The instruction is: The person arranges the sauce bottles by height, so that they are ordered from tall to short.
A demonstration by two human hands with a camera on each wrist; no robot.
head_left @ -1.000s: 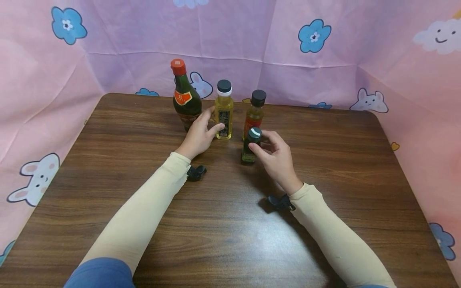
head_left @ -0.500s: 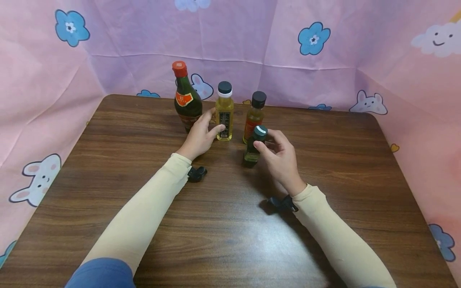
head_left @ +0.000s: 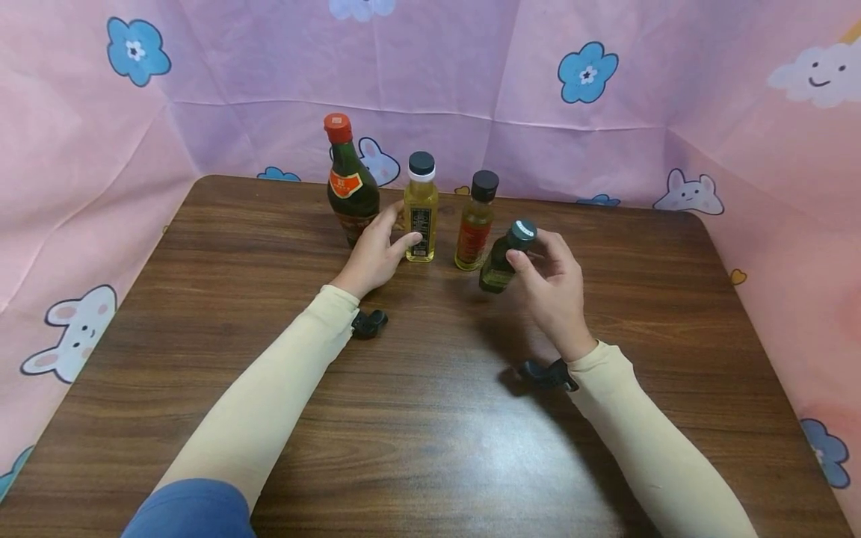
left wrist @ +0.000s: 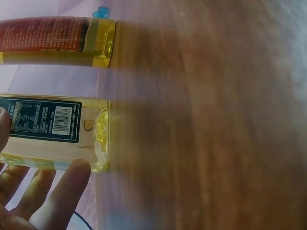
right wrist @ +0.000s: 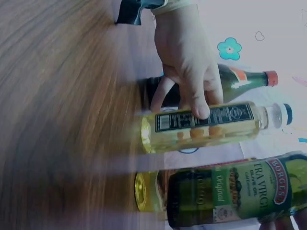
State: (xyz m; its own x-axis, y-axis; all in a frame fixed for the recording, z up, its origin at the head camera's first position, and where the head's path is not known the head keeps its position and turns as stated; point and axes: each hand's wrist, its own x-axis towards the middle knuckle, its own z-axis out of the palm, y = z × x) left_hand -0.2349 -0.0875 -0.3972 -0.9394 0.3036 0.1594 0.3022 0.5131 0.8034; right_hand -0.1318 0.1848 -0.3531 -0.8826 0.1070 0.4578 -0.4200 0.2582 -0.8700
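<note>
My right hand [head_left: 554, 291] grips a small dark green olive oil bottle [head_left: 500, 263] by its upper part, tilted, its base above the table. In the right wrist view its green label [right wrist: 249, 189] reads "olive oil". My left hand [head_left: 375, 254] holds a clear bottle of yellow oil [head_left: 421, 200] upright on the table, thumb on the dark label and fingers round the back. Between the two hands stands a slim oil bottle with a red label [head_left: 474, 233] and black cap. Left of the yellow oil bottle is a tall green glass bottle with a red cap [head_left: 353, 183], partly behind my left hand.
The brown wooden table [head_left: 403, 418] carries the bottles near its back edge. A pink and lilac cloth [head_left: 457, 75] with flowers and rabbits hangs round the back and sides. Black wrist mounts [head_left: 370, 323] sit at both sleeve cuffs.
My right hand has lifted the olive oil bottle and moved it to the right, tilting it, so the red-label bottle behind is now uncovered. The left hand keeps its grip in place.
</note>
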